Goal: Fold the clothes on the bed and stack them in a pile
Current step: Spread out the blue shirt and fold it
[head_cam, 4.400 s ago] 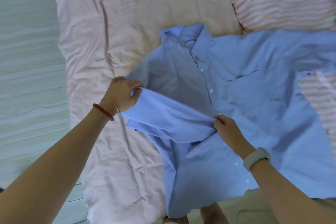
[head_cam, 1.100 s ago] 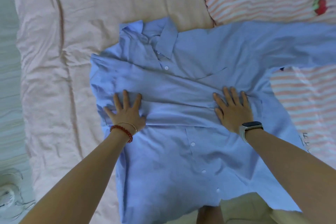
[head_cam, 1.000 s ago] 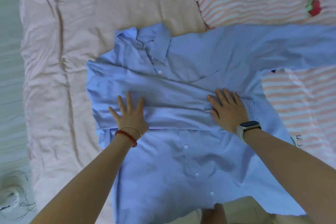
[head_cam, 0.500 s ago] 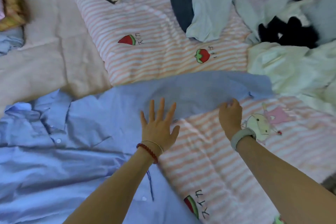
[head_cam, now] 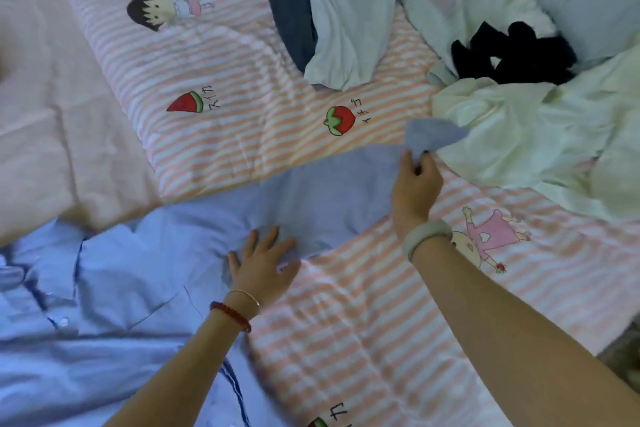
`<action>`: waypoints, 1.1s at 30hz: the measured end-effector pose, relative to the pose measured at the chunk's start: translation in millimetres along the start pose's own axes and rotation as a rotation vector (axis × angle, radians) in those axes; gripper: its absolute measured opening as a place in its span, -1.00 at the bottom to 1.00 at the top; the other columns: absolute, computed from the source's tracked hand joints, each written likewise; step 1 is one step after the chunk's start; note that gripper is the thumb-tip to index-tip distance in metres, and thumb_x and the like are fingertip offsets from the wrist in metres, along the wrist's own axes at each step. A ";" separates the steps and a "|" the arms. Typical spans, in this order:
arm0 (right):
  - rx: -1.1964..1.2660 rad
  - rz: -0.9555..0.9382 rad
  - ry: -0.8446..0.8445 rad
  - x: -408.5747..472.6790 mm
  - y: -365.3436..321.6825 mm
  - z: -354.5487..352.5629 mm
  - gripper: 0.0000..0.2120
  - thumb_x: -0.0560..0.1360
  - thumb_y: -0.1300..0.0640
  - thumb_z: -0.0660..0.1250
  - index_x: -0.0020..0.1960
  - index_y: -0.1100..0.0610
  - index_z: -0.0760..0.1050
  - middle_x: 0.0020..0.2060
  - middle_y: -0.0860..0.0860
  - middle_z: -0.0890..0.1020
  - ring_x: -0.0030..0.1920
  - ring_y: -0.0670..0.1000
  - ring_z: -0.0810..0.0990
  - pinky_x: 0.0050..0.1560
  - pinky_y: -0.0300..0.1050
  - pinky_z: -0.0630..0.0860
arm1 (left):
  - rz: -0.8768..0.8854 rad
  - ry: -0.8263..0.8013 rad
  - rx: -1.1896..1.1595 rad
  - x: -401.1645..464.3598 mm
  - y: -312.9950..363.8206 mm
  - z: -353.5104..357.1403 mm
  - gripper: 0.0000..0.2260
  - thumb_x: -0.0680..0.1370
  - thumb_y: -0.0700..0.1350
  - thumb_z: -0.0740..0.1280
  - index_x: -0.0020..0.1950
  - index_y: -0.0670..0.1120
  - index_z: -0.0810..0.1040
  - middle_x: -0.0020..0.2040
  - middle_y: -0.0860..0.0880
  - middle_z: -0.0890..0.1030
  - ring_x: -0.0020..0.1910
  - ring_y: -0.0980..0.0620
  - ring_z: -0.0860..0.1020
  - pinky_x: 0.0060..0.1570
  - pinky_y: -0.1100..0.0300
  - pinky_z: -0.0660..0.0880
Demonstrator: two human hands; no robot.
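Bed (head_cam: 41, 135): covered by a wrinkled pale pink sheet, seen at the left and upper left.
Striped quilt (head_cam: 221, 87): spread across the middle and right of the bed; pink and white stripes are printed with cartoon figures, a watermelon slice and a strawberry.
Blue shirt (head_cam: 104, 305): laid flat at the lower left, partly on the sheet and partly on the quilt, with collar and buttons turned upward; one long sleeve is stretched out to the right over the quilt.
Clothes heap (head_cam: 519, 121): piled at the upper right; pale green, white, dark blue and black pieces are tangled together, unfolded.
Sleeve (head_cam: 329, 194): pinned near the shoulder by one hand, while its cuff end is lifted off the quilt by the other.
Left hand (head_cam: 263, 267): laid palm down on the shirt where the sleeve begins, fingers straight and spread; a red bead bracelet and a thin bangle are worn on the wrist.
Right hand (head_cam: 415, 184): the sleeve's cuff is pinched between thumb and fingertips and raised just beside the pale green garment; a light band is worn on the wrist.
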State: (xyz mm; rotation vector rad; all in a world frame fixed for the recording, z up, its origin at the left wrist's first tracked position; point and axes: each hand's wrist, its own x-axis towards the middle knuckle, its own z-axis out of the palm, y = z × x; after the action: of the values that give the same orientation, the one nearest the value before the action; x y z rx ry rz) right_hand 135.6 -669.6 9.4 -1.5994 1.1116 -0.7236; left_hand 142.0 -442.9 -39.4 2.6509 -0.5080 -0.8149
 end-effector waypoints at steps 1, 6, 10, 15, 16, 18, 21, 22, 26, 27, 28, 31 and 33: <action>-0.027 -0.122 -0.091 -15.8 -2.4 2.6 -0.70 0.56 0.21 0.23 -0.33 0.05 0.32 -0.42 -0.13 0.37 -0.38 -0.14 0.32 -0.34 -0.34 0.26 | -0.032 0.083 -0.257 -2.5 -1.0 -12.9 -0.65 0.57 -0.04 0.26 0.36 0.01 0.41 0.44 -0.08 0.30 0.44 -0.12 0.22 0.39 -0.11 0.16; -0.248 -0.674 -0.480 -99.5 -6.2 16.6 -0.73 0.45 0.36 0.32 -0.38 0.21 0.37 -0.42 -0.08 0.38 -0.37 0.08 0.35 -0.38 -0.14 0.23 | -0.403 0.050 -1.480 -37.4 -31.9 -89.2 -0.77 0.59 0.05 0.16 0.04 -0.04 0.52 0.04 -0.09 0.59 -0.02 -0.07 0.57 -0.04 0.07 0.49; -0.446 -1.101 -0.722 -172.9 -1.6 26.9 -0.89 0.23 0.39 0.39 -0.36 0.20 0.55 -0.38 0.10 0.56 -0.38 0.14 0.52 -0.34 -0.11 0.34 | -0.512 -0.047 -1.704 -70.7 -89.4 -115.8 -0.45 0.31 0.32 0.30 0.16 0.00 0.49 0.06 -0.17 0.61 0.01 -0.27 0.61 -0.06 -0.15 0.53; -0.528 -1.489 -1.008 -260.4 15.6 32.3 -0.79 0.23 0.30 0.35 -0.26 0.01 0.60 -0.34 -0.03 0.56 -0.36 0.04 0.51 -0.26 -0.13 0.28 | -0.640 -0.119 -1.389 -120.5 -148.8 -91.5 -0.71 0.38 0.10 0.42 -0.17 -0.11 0.51 -0.20 -0.15 0.53 -0.25 -0.10 0.55 -0.22 0.11 0.50; -0.540 -1.511 -1.065 -275.5 19.5 32.0 -0.76 0.21 0.29 0.37 -0.22 -0.01 0.62 -0.34 -0.05 0.56 -0.35 0.02 0.52 -0.27 -0.15 0.33 | -0.620 -0.084 -1.294 -128.6 -158.6 -82.0 -0.77 0.37 -0.04 0.46 -0.20 -0.16 0.50 -0.23 -0.14 0.51 -0.27 -0.06 0.50 -0.24 0.17 0.47; -0.586 -1.504 -1.144 -301.8 27.7 31.3 -0.72 0.19 0.25 0.43 -0.16 -0.03 0.64 -0.33 -0.07 0.56 -0.34 0.00 0.53 -0.29 -0.22 0.39 | -0.619 0.076 -1.171 -146.2 -180.2 -64.9 -0.89 0.39 -0.32 0.43 -0.16 -0.22 0.53 -0.26 -0.12 0.53 -0.29 -0.02 0.47 -0.33 0.30 0.47; -0.652 -1.421 -1.102 -329.4 34.6 32.1 -0.86 0.24 0.18 0.47 -0.22 0.01 0.62 -0.32 -0.08 0.57 -0.33 0.00 0.53 -0.24 -0.14 0.32 | -0.627 0.301 -1.351 -178.1 -218.7 -54.8 -0.79 0.45 -0.44 0.30 -0.15 -0.13 0.52 -0.16 -0.10 0.57 -0.26 0.01 0.53 -0.31 0.27 0.51; -0.675 -1.404 -1.058 -337.2 35.9 33.4 -0.89 0.27 0.18 0.46 -0.22 0.03 0.61 -0.30 -0.07 0.58 -0.31 0.02 0.53 -0.21 -0.12 0.28 | -0.603 0.365 -1.451 -191.1 -231.5 -54.6 -0.76 0.46 -0.45 0.28 -0.11 -0.11 0.51 -0.13 -0.09 0.57 -0.27 0.05 0.57 -0.32 0.28 0.53; -0.888 -1.285 -0.947 -370.8 30.7 42.7 -0.61 0.21 0.15 0.56 0.03 0.10 0.62 -0.08 0.05 0.62 -0.12 0.09 0.59 -0.09 -0.03 0.41 | -0.572 0.543 -1.640 -250.7 -289.0 -56.6 -0.71 0.50 -0.43 0.23 0.14 -0.15 0.47 -0.11 -0.09 0.58 -0.20 0.02 0.58 -0.28 0.31 0.58; -0.928 -1.244 -0.958 -380.0 28.4 46.5 -0.50 0.18 0.14 0.57 0.11 0.12 0.60 -0.02 0.09 0.62 -0.07 0.11 0.60 -0.06 0.00 0.47 | -0.602 0.549 -1.646 -266.1 -302.9 -56.1 -0.71 0.50 -0.41 0.24 0.15 -0.13 0.47 -0.15 -0.09 0.58 -0.23 0.02 0.59 -0.30 0.31 0.57; -0.958 -1.213 -0.979 -390.8 27.1 50.2 -0.43 0.17 0.15 0.58 0.17 0.15 0.57 0.04 0.13 0.60 -0.02 0.13 0.61 -0.02 0.06 0.50 | -0.642 0.545 -1.644 -281.3 -316.4 -53.4 -0.72 0.51 -0.40 0.25 0.14 -0.12 0.48 -0.20 -0.09 0.58 -0.28 0.04 0.60 -0.33 0.32 0.56; -1.071 -1.166 -1.068 -424.0 31.3 62.4 -0.35 0.21 0.18 0.56 0.27 0.16 0.49 0.17 0.21 0.54 0.13 0.20 0.57 0.08 0.23 0.46 | -0.770 0.458 -1.572 -320.1 -356.4 -37.1 -0.73 0.50 -0.36 0.29 0.14 -0.11 0.51 -0.17 -0.10 0.56 -0.25 0.01 0.56 -0.31 0.28 0.55; -1.168 -1.102 -1.177 -443.6 40.0 67.6 -0.38 0.39 0.17 0.42 0.42 0.10 0.31 0.35 0.22 0.38 0.33 0.19 0.39 0.27 0.24 0.30 | -0.873 0.368 -1.496 -340.1 -379.7 -21.3 -0.71 0.47 -0.38 0.30 0.15 -0.14 0.54 -0.09 -0.14 0.57 -0.19 -0.05 0.53 -0.21 0.20 0.51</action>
State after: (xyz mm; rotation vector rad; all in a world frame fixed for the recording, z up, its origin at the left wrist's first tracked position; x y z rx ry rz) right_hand 6.8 -238.9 -18.4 -2.9853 -0.4937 0.4813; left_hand -18.2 40.8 -13.5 1.3667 1.0401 -0.4790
